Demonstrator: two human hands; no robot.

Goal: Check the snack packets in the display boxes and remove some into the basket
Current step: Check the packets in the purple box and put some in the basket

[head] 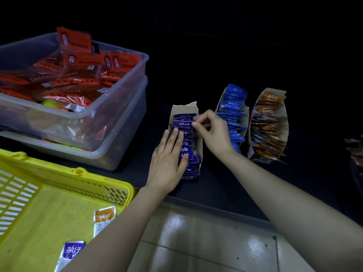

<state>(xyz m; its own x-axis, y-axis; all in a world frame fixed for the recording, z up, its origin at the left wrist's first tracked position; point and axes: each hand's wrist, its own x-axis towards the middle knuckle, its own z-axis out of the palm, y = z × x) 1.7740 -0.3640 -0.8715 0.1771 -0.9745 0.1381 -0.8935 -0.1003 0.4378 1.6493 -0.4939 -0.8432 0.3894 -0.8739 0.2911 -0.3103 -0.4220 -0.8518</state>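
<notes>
Centre of frame: cardboard display box (182,108), row of purple packets (187,148).
Left hand (169,161): fingers straight, pressing flat on row.
Right hand (213,130): fingertips pinching top purple packet (182,124) at box's far end.
Right of centre: blue packet box (232,112), orange packet box (269,126).
Lower left: yellow basket (78,171) holding one orange packet (104,218), one loose purple packet (71,252).
Upper left: stacked clear tubs (121,107), red packets (78,75).
</notes>
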